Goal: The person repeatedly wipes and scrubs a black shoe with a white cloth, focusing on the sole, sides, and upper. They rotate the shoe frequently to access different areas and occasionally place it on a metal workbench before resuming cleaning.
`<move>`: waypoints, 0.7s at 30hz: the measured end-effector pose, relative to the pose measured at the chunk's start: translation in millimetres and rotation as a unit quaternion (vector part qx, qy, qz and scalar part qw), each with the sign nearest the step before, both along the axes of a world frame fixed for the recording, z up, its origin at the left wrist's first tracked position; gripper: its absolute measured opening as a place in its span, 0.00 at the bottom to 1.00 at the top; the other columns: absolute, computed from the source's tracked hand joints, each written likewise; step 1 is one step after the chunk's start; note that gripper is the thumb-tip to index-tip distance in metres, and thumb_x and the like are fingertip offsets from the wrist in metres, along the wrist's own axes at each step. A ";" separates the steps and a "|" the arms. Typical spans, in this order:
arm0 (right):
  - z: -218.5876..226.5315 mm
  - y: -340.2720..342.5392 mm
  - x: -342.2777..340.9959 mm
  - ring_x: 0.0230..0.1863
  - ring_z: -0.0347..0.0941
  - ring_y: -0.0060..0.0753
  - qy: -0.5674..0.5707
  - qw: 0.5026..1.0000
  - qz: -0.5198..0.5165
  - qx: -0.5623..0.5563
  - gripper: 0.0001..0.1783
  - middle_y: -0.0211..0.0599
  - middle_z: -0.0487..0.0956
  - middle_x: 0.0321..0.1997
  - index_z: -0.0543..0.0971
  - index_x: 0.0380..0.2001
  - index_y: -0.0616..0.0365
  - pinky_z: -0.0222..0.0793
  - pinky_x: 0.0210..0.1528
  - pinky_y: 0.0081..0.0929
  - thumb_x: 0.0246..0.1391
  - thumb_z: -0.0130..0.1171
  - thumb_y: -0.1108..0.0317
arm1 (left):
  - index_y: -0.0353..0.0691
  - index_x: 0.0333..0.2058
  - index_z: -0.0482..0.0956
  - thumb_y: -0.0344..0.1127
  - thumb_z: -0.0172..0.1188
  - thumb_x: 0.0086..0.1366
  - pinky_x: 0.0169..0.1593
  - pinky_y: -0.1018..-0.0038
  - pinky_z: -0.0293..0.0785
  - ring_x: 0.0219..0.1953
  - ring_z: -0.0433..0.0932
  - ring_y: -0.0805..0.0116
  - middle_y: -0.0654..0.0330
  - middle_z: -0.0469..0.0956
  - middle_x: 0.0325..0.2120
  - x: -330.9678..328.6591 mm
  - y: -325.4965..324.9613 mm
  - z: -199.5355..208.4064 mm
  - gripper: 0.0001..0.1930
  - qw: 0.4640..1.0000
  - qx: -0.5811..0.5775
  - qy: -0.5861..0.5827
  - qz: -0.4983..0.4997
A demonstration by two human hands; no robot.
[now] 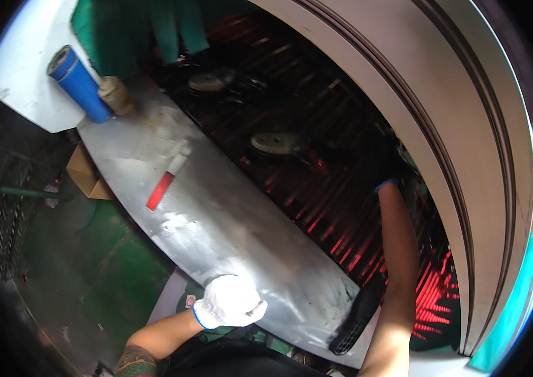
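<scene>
My left hand [232, 301] wears a white glove with a blue cuff and is at the near edge of a shiny metal ledge [235, 207]. Its fingers look curled into a rounded shape; glare hides whether anything is inside them. My right arm [399, 245] reaches over the ledge into a dark machine bay [316, 188] with red-lit slats. Past its blue cuff, my right hand [387, 164] is lost in shadow, so its fingers and any hold do not show. Two oval beige pieces [274, 143] are in the bay, left of that hand.
A red-and-white stick-like tool [161, 190] lies on the ledge. Beyond it stand a blue cylinder [79, 83] and a beige bottle [115, 95]. A black ribbed piece [355, 327] crosses the ledge's right end. A curved pale panel [429, 94] borders the bay; a cardboard box [88, 173] sits left.
</scene>
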State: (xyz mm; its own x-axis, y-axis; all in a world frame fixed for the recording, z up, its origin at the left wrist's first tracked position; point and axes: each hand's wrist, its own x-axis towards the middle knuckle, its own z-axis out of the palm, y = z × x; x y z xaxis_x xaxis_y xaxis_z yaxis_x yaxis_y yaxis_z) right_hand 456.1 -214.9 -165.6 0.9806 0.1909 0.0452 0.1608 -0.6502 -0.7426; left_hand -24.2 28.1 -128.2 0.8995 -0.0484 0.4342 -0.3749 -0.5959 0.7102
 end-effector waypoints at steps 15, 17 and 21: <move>45.4 -18.0 -89.5 0.60 0.79 0.37 -0.087 0.993 0.059 -0.061 0.33 0.42 0.80 0.61 0.68 0.71 0.58 0.77 0.58 0.34 0.64 0.60 0.66 | 0.40 0.39 0.84 0.31 0.68 0.56 0.34 0.63 0.80 0.29 0.82 0.54 0.55 0.82 0.28 38.3 43.5 7.7 0.11 0.964 -0.184 0.193 -0.020; 63.3 -50.0 -163.5 0.60 0.79 0.37 -0.084 0.992 0.069 -0.056 0.34 0.42 0.80 0.61 0.68 0.71 0.58 0.77 0.58 0.33 0.63 0.60 0.66 | 0.39 0.52 0.81 0.29 0.66 0.57 0.47 0.61 0.81 0.44 0.84 0.48 0.49 0.83 0.43 75.0 64.8 3.5 0.21 0.971 -0.170 0.168 0.031; 87.2 -114.0 -329.5 0.60 0.79 0.37 -0.012 0.994 0.090 -0.057 0.34 0.42 0.80 0.60 0.68 0.71 0.58 0.76 0.57 0.33 0.62 0.61 0.67 | 0.40 0.61 0.75 0.27 0.65 0.56 0.60 0.61 0.77 0.58 0.79 0.46 0.44 0.79 0.53 171.4 92.6 8.4 0.31 0.986 -0.037 0.084 0.136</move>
